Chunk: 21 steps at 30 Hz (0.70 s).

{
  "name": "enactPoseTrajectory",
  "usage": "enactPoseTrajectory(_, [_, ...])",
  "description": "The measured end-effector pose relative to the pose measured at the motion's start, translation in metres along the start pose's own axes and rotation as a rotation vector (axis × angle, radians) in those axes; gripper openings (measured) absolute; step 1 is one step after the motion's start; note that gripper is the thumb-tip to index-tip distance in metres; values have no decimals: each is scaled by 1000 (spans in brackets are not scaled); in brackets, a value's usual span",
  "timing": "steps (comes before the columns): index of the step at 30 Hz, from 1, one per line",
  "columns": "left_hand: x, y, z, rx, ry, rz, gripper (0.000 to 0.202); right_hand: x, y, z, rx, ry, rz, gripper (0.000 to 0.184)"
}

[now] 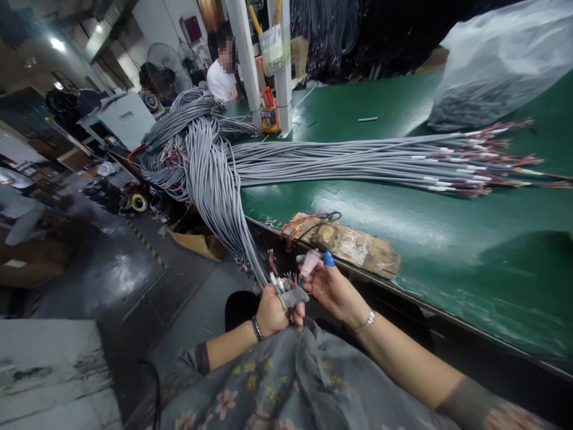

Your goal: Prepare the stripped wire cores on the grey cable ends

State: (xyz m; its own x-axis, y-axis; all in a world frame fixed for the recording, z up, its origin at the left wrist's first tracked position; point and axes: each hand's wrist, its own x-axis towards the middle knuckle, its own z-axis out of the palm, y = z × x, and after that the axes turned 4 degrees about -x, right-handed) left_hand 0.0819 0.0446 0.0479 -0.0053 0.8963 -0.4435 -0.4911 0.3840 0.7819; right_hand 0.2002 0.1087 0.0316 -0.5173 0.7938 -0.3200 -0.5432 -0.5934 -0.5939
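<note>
My left hand (274, 312) is closed around the end of a grey cable, its thumb wrapped in a grey covering. Thin coloured wires (293, 279) fan out of the grip, beside white-banded cable ends (276, 282). Just right of the wires is my right hand (335, 294), palm partly turned up and fingers bent toward them. One of its fingertips wears a blue cover, another a pale pink one. Those fingers are blurred, and whether they pinch a wire cannot be made out. A thick bundle of grey cables (215, 173) hangs over the table edge down to my left hand.
More grey cables (322, 161) lie along the green table (447, 239), their stripped ends to the right. A worn wooden block (353, 248) with red and black leads sits at the near edge. Behind are a plastic bag (501, 65), a white post (246, 54) and a seated person (221, 77).
</note>
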Motion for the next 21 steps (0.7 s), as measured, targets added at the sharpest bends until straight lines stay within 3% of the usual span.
enactPoseTrajectory(4, [-2,-1,-3,5,6,33,43,-10,-1,-7,-48,-132,61,35])
enactPoseTrajectory(9, [-2,-1,-1,18,122,145,43,-25,0,-11,-210,-229,66,28])
enactPoseTrajectory(13, [-1,1,-2,44,196,257,40,-23,1,-10,-232,-174,54,23])
enactPoseTrajectory(18, [4,4,-4,142,206,395,39,-9,-4,-8,-181,-42,17,46])
enactPoseTrajectory(21, [4,6,-1,213,196,417,40,-3,-8,-3,-219,-22,-45,45])
